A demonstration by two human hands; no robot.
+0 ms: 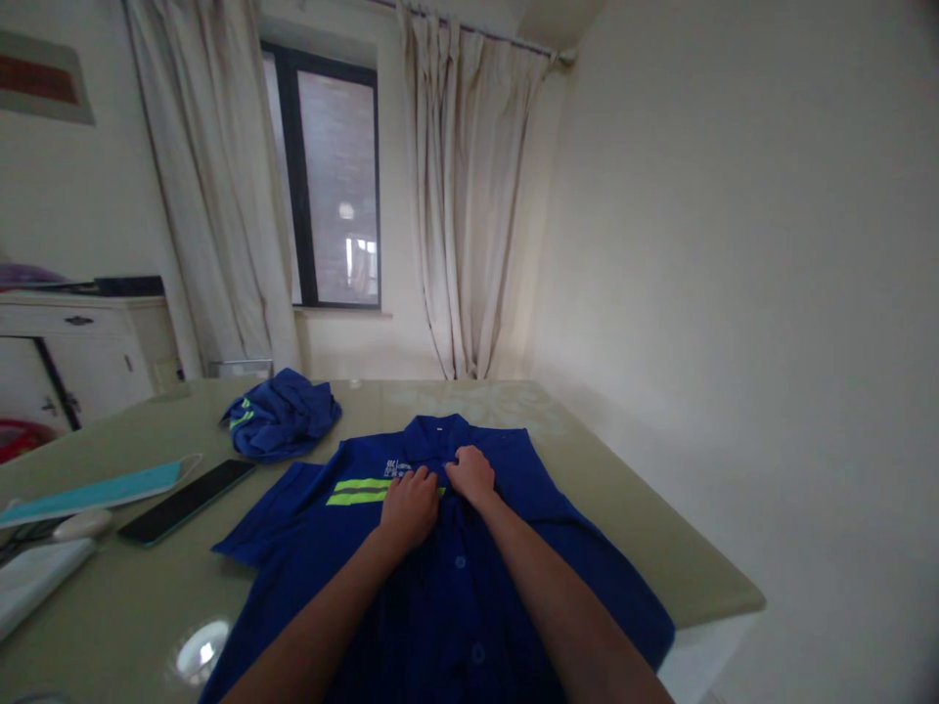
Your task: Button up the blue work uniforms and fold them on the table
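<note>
Landmark: one blue short-sleeved work shirt (455, 577) with a yellow-green reflective stripe across the chest, laid flat, front up, collar away from the person, on the glossy beige table (631, 508).
White slab-shaped object (33, 577): one, at the table's left edge, far left of the shirt; too cut off to identify.
Small white oval object (80, 525): one, left of the shirt, just behind the white slab.
Light blue face mask (95, 492): one, flat, well left of the shirt, its loop toward the phone.
Black smartphone (187, 501): one, screen up, between the mask and the shirt's left sleeve, apart from both.
Crumpled blue garment (283, 416) with yellow-green trim: one, bunched, just beyond the shirt's left shoulder.
Left hand (409, 508): fingers curled and close together, pressed on the shirt's chest at the placket, over the end of the stripe; whether it pinches cloth cannot be told.
Right hand (470, 474): fingers bent inward, narrow, pinching the shirt front just below the collar, beside the left hand.
Hands counted: two, near touching.
Buttons seen on the placket: two, below the hands.
Containers: white cabinet (80, 352) beyond the table, far left of the shirt; contents not visible.
</note>
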